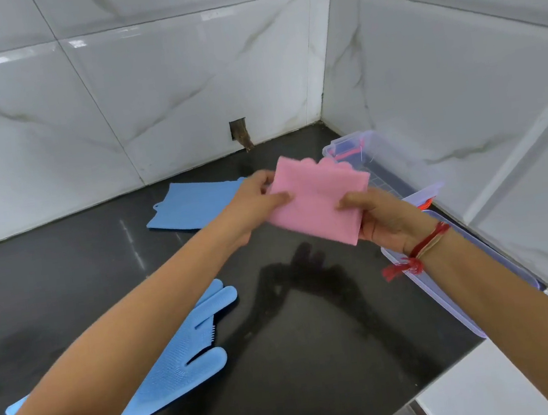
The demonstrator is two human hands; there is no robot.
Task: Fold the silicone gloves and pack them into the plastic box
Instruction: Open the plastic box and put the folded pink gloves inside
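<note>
A folded pink silicone glove (316, 198) is held in the air above the black counter, just left of the clear plastic box (394, 158). My left hand (257, 197) pinches its left edge and my right hand (380, 216) grips its lower right corner. A blue glove (181, 360) lies flat on the counter at the lower left, partly under my left forearm. Another blue glove (193, 205) lies near the back wall, partly hidden behind my left hand. The box stands open against the right wall, with something blue and red inside at its far end.
The clear box lid (449, 299) lies flat along the right wall, under my right forearm. White tiled walls close the counter at the back and right. The black counter (316, 340) ends at its front right edge. A small hole shows in the back wall (239, 130).
</note>
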